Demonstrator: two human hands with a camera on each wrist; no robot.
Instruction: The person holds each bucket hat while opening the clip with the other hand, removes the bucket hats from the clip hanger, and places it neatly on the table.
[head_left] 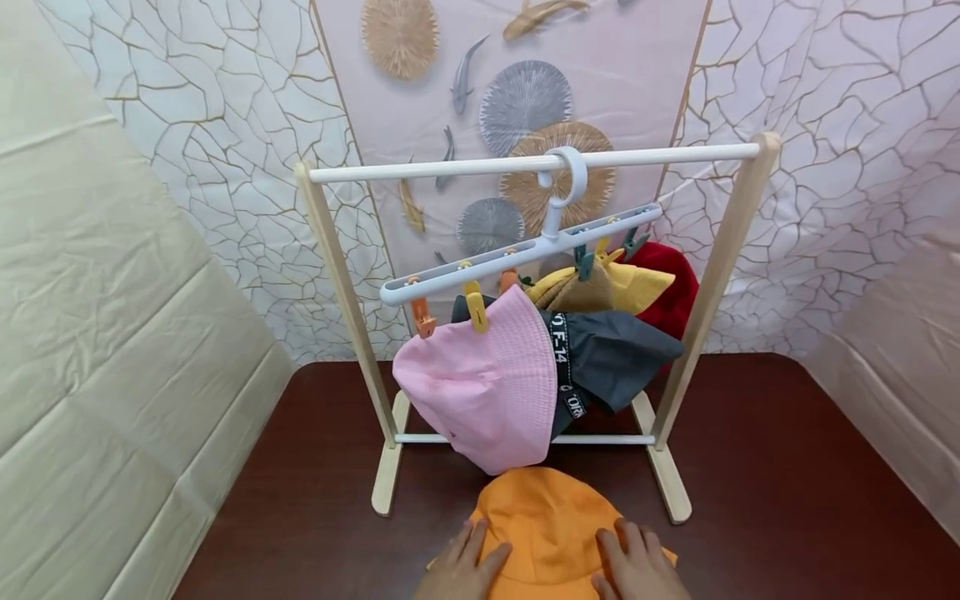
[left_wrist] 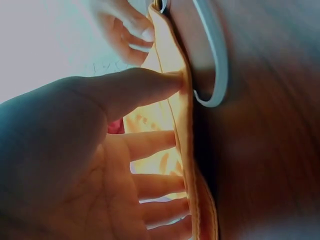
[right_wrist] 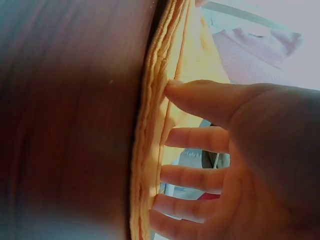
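An orange cap point(head_left: 546, 521) lies on the brown table at the near edge of the head view, its crown toward the rack. On its left side rests my left hand point(head_left: 459, 567), fingers spread and nearly straight, fingertips touching the fabric. My right hand point(head_left: 639, 565) lies on the cap's right side in much the same way. In the left wrist view, the thumb and fingers press along the stitched orange edge point(left_wrist: 186, 125). The right wrist view shows straight fingers against the layered orange cloth point(right_wrist: 155, 125).
Behind the cap stands a wooden rack point(head_left: 738, 225) with a white top rail point(head_left: 450, 168). A pale blue hanger point(head_left: 480, 265) hangs tilted from it, with clips holding a pink bucket hat point(head_left: 480, 375), a dark grey hat point(head_left: 622, 350), and brown, yellow and red headwear. A white curved strip point(left_wrist: 220, 65) lies beside the cap.
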